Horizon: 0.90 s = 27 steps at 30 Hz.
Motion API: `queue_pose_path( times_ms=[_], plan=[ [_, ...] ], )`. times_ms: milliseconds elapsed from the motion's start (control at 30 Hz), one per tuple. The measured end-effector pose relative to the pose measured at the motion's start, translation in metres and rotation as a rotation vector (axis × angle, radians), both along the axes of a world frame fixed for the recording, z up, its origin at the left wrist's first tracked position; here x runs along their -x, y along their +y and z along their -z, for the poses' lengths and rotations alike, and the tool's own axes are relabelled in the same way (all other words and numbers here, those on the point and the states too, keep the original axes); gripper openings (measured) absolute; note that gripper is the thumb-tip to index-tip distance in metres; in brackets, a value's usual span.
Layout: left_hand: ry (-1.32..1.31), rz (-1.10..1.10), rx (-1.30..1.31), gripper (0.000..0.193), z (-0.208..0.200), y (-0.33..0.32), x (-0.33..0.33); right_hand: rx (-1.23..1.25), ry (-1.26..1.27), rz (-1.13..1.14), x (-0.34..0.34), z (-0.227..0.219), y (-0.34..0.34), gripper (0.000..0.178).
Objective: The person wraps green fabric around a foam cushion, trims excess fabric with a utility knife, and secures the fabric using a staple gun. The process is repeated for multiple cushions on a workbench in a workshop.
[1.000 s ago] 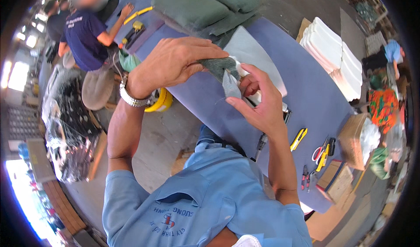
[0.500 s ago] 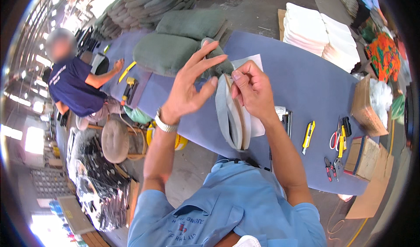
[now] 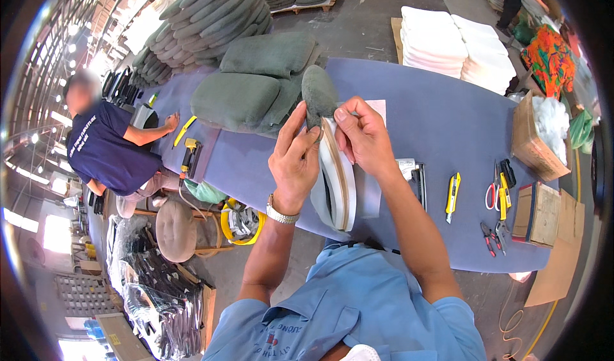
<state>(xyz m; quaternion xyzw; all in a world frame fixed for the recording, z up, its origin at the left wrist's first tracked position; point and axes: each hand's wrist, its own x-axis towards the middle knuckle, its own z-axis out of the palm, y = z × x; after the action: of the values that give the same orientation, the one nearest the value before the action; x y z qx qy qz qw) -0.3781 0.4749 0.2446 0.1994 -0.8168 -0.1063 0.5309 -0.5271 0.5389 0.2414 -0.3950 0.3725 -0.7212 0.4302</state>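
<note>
Upright in front of me stands a curved padded panel (image 3: 335, 188), its edge showing pale foam layers and a tan, wood-like strip. A dark green fabric cover (image 3: 318, 91) sits over its far end. My left hand (image 3: 295, 159) is closed on the cover's edge from the left, fingers pointing away from me. At the right side of the same edge, my right hand (image 3: 366, 137) pinches the cover between thumb and fingers. Under the right hand lies a white sheet (image 3: 369, 191). Green padded cushions (image 3: 236, 96) rest on the table just beyond my left hand.
On the blue-grey table (image 3: 409, 118) lie a yellow cutter (image 3: 453, 198), scissors (image 3: 492, 194), pliers (image 3: 491, 239) and a nail gun (image 3: 190, 156). White pads (image 3: 435, 41) are stacked at the far right. A box of white stuffing (image 3: 537, 137) stands right. A co-worker (image 3: 115, 137) works at left.
My left hand has come in from spread fingers to grip the cover. The panel's covered end now stands more upright, and its edge faces me more. The view has shifted slightly.
</note>
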Motion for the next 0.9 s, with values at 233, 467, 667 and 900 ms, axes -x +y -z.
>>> queue_pose_path(
  times_ms=[233,467,667,900],
  plan=[
    [-0.039,-0.014,0.003,0.017,-0.010,0.013,-0.007,0.004,0.024,-0.060,-0.004,-0.003,-0.002,0.019],
    [0.301,0.099,-0.699,0.014,-0.027,0.025,-0.015,-0.025,0.062,-0.083,-0.004,-0.003,-0.001,0.019],
    [-0.137,-0.083,-0.422,0.022,-0.034,0.017,-0.018,-0.003,0.082,-0.099,-0.009,-0.004,0.002,0.021],
    [-0.275,-0.091,-0.151,0.016,-0.026,0.024,-0.017,0.001,0.104,-0.066,-0.006,-0.005,0.004,0.022]
  ],
)
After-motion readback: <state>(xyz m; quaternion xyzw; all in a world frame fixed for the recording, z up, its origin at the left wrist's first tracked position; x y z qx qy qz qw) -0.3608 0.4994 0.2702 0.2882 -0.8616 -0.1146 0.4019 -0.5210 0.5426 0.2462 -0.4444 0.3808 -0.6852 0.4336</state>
